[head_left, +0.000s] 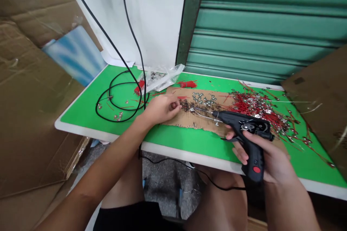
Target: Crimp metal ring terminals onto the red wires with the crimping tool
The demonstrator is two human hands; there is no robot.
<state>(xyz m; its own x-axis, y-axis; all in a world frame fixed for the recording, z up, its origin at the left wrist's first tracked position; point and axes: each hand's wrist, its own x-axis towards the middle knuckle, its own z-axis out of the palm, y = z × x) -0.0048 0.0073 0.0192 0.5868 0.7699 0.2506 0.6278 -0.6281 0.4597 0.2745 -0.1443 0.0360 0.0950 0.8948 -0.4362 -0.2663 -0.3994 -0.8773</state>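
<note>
My right hand (275,160) grips a black soldering gun (230,119) by its pistol handle, fingers near the trigger. The gun's tip and thin feed tube point left, over a scorched patch of a cardboard sheet (187,121). My left hand (162,108) rests at the left part of this sheet with thumb and fingers pinched together. What it pinches is too small to make out. Right by the soldering tip is a small shiny metal piece (192,109). Just behind lie several small metal discs (204,98) on the cardboard.
A heap of red wires with metal ends (260,110) covers the table's right side. Behind are a clear plastic bag (162,77) of metal parts and a red wire bundle (188,84). A black cable (123,120) loops at left. Cardboard boxes (29,108) flank the green table (78,110).
</note>
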